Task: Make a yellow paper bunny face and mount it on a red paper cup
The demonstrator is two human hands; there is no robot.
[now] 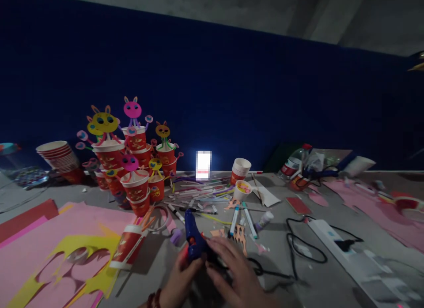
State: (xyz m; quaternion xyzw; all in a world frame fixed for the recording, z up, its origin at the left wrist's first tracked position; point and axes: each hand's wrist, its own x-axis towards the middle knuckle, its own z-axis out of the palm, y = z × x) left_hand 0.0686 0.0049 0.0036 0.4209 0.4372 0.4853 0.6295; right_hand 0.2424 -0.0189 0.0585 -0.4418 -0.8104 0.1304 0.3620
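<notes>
A dark blue glue gun [192,232] is in front of me, its handle end toward me. My left hand [186,270] is closed around its lower part, thumb on the near side. My right hand [233,272] is just right of the gun, fingers stretched and slightly apart, fingertips close to its back end. Whether they touch the gun cannot be made out. A black cord [261,269] runs right from beside my right hand. Past the hands lie two markers [249,220] and cut orange paper pieces [239,237].
Red paper cups with paper animal faces [135,184] stand stacked at the left. A tipped cup [127,246] lies by pink sheets [89,215] and yellow cut-outs [62,250]. A white power strip [341,246], a bottle [294,162] and pink paper [361,206] are at the right.
</notes>
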